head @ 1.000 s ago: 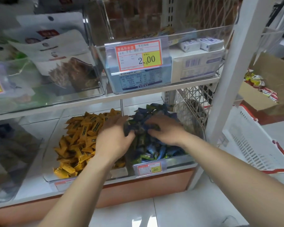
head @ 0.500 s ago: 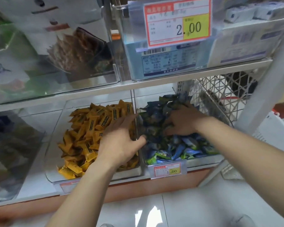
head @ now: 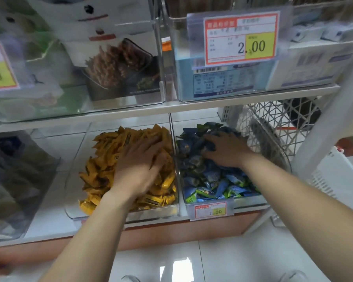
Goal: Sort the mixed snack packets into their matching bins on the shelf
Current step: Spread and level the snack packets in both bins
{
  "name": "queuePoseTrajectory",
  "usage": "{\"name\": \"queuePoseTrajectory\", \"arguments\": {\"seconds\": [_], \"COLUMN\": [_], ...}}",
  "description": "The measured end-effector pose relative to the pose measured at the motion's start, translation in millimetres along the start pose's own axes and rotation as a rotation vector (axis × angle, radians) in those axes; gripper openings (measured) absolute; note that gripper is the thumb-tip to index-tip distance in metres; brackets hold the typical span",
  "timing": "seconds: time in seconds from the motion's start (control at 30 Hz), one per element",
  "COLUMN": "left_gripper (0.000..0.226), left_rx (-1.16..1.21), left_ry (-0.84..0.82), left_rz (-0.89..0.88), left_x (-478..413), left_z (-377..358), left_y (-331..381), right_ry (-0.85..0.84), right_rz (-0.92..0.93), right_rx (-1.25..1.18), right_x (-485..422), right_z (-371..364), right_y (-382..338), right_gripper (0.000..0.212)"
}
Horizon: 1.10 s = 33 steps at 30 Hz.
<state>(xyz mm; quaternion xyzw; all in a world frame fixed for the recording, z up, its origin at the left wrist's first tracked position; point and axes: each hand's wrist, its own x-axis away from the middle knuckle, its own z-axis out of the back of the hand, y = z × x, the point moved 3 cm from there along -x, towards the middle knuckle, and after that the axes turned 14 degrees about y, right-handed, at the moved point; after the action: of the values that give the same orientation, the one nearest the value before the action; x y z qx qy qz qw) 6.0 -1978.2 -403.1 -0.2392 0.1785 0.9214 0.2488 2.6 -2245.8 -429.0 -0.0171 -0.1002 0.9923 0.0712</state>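
Observation:
Two clear bins stand side by side on the lower shelf. The left bin [head: 73, 202] holds a heap of yellow snack packets [head: 108, 159]. The right bin [head: 251, 202] holds blue and green packets [head: 212, 184]. My left hand [head: 139, 167] lies palm down on the yellow heap, fingers spread toward the divider. My right hand [head: 226, 149] rests on the blue pile near the back, fingers bent into the packets; whether it grips one is hidden.
The upper shelf carries clear bins with a price tag [head: 240, 37] and boxed goods. A white lattice basket [head: 273, 127] sits right of the blue bin, beside a white shelf post [head: 322, 127]. A dark-packet bin [head: 14, 180] stands at the left.
My left hand moved from the divider between the bins onto the yellow heap. My right hand stayed on the blue pile. The camera came closer to the shelf.

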Motion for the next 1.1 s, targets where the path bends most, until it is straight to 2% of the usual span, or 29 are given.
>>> {"name": "queuePoseTrajectory", "arguments": {"seconds": [0.1, 0.13, 0.23, 0.3, 0.33, 0.43, 0.5, 0.57, 0.63, 0.7, 0.83, 0.93, 1.1], "left_gripper": [0.045, 0.043, 0.05, 0.06, 0.064, 0.071, 0.072, 0.068, 0.063, 0.061, 0.069, 0.066, 0.066], "left_rx": [-0.034, -0.038, -0.022, -0.035, -0.053, -0.127, -0.18, -0.183, -0.128, -0.079, -0.105, -0.141, -0.165], "left_ry": [-0.037, -0.057, -0.086, -0.081, -0.076, -0.142, -0.183, -0.172, -0.15, -0.152, -0.231, -0.285, -0.338], "left_rz": [0.082, 0.09, 0.09, 0.116, 0.133, 0.172, 0.183, 0.11, 0.005, -0.023, 0.1, 0.185, 0.165], "left_x": [-9, -13, -22, -19, -14, 10, 20, 20, 19, 19, 6, -12, -24], "left_z": [0, 1, 11, 20, 23, 19, 12, 8, 4, 2, -5, -7, 7], "left_y": [-19, -25, -36, -40, -42, -48, -49, -38, -24, -21, -35, -34, -16], "right_ry": [0.315, 0.358, 0.23, 0.155, 0.171, 0.268, 0.155, 0.022, -0.002, 0.021, 0.001, -0.034, 0.006], "right_rz": [0.118, 0.156, 0.187, 0.175, 0.165, 0.102, 0.01, -0.034, -0.037, -0.042, -0.034, -0.037, -0.01], "right_rx": [-0.131, -0.239, -0.432, -0.437, -0.415, -0.156, 0.022, 0.111, 0.144, 0.142, 0.127, 0.084, 0.038], "right_x": [13, 20, 33, 37, 38, 37, 39, 42, 41, 35, 24, 25, 39], "right_z": [23, 28, 27, 21, 19, 7, -10, -26, -35, -36, -34, -28, -1], "right_y": [-31, -45, -79, -86, -84, -57, -30, -9, 0, -2, -12, -18, -29], "right_gripper": [0.055, 0.051, 0.046, 0.042, 0.043, 0.055, 0.065, 0.076, 0.081, 0.08, 0.074, 0.067, 0.054]}}
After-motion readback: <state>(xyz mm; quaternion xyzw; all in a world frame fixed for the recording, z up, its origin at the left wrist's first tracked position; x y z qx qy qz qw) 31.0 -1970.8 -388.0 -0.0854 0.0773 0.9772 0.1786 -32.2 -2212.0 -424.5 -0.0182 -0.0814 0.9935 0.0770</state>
